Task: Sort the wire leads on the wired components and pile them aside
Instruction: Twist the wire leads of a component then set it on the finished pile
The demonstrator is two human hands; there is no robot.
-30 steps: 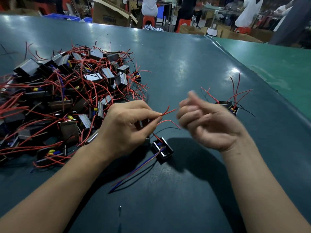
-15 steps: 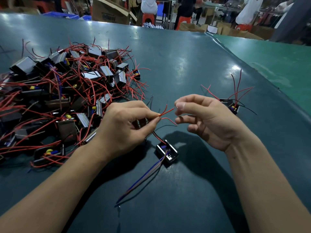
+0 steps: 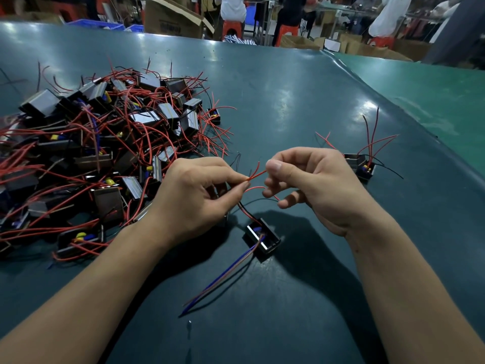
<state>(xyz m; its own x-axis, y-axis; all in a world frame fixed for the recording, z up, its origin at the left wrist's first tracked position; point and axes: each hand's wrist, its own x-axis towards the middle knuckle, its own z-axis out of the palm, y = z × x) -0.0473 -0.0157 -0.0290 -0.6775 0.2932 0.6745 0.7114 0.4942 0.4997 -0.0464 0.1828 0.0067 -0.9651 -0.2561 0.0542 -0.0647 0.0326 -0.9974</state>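
A small black wired component [image 3: 262,240] hangs just above the dark green table [image 3: 288,106], between my two hands. Blue and brown leads [image 3: 220,279] trail from it toward me. Its red leads [image 3: 256,175] run up to my left hand [image 3: 194,198], which pinches them between thumb and forefinger. My right hand [image 3: 315,185] pinches the tip of one red lead with thumb and forefinger, its other fingers curled. A big tangled heap of like components [image 3: 99,153] with red wires lies at the left. Two sorted components [image 3: 360,166] sit at the right.
The table's right edge meets a lighter green surface [image 3: 433,101]. Cardboard boxes [image 3: 173,19], red stools [image 3: 232,26] and standing people fill the background beyond the far edge.
My right hand has come in from the right toward my left and taken the tip of a red lead. The component has swung slightly right.
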